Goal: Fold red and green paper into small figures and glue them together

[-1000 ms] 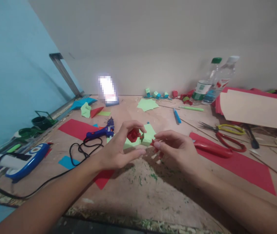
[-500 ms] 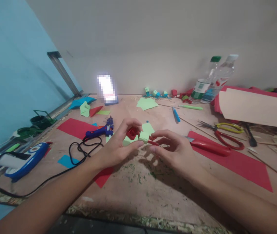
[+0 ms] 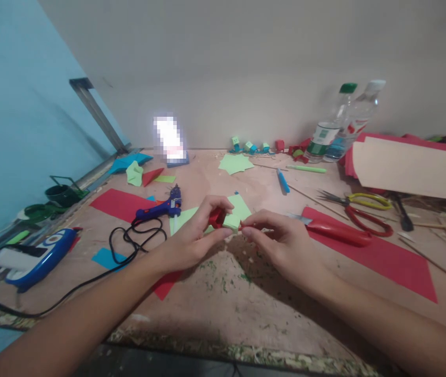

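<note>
Between thumb and fingers, my left hand [image 3: 197, 230] grips a small folded paper figure with a light green cube [image 3: 230, 222] and a red folded part [image 3: 217, 217]. Close to its right side, my right hand [image 3: 280, 238] pinches a small red paper piece [image 3: 241, 225], mostly hidden by the fingertips. It appears to meet the green cube; I cannot tell whether it is attached. Light green paper [image 3: 240, 205] lies on the table behind the hands. To the left is a blue glue gun [image 3: 160, 208] with a black cord.
Red-handled scissors [image 3: 368, 222] and a red-handled knife [image 3: 336, 233] lie right, by a red paper strip [image 3: 395, 267]. Two plastic bottles [image 3: 323, 139] stand at the back. Small paper figures [image 3: 250, 146] line the wall beside a bright phone [image 3: 171, 140]. A blue tool [image 3: 44, 259] sits left.
My right hand has closed in to the left, bringing the red piece against the green cube. My left hand has turned slightly and still holds the figure.
</note>
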`<state>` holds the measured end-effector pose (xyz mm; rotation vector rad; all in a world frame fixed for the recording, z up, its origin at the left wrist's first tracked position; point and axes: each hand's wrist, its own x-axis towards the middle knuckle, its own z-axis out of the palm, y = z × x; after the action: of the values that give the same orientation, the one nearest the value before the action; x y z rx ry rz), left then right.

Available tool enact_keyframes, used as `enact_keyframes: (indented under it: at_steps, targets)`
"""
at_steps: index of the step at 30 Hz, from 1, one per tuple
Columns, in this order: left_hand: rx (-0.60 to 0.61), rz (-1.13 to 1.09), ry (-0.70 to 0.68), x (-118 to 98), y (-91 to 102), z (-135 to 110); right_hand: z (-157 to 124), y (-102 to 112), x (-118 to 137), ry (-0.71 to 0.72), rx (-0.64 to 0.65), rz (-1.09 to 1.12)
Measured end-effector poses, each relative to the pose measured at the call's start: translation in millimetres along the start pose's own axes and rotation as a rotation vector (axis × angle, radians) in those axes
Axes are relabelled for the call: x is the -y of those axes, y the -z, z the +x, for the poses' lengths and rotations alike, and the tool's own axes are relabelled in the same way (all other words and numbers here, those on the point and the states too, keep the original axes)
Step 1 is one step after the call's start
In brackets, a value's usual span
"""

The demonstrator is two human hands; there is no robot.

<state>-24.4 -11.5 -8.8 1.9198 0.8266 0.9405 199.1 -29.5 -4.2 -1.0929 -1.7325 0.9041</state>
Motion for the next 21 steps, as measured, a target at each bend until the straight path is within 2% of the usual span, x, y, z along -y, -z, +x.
enact_keyframes:
  at_steps: [9, 15, 18, 21]
  targets:
    - [0.003, -0.021, 0.017, 2.7, -1.4, -0.7, 1.4, 0.7, 0.0, 0.009, 0.011, -0.002]
    - [-0.038, -0.309, 0.091, 2.8, 0.5, 3.0, 5.4, -1.4, -5.4, -0.123, -0.071, 0.133]
    - [-0.088, -0.441, 0.144, 2.3, 1.1, 7.9, 9.1, 0.1, -8.3, -0.238, -0.088, 0.263]
    - [-0.235, -0.432, 0.122, 1.8, 0.9, 14.7, 12.9, 2.3, -8.0, -0.328, -0.1, 0.359]
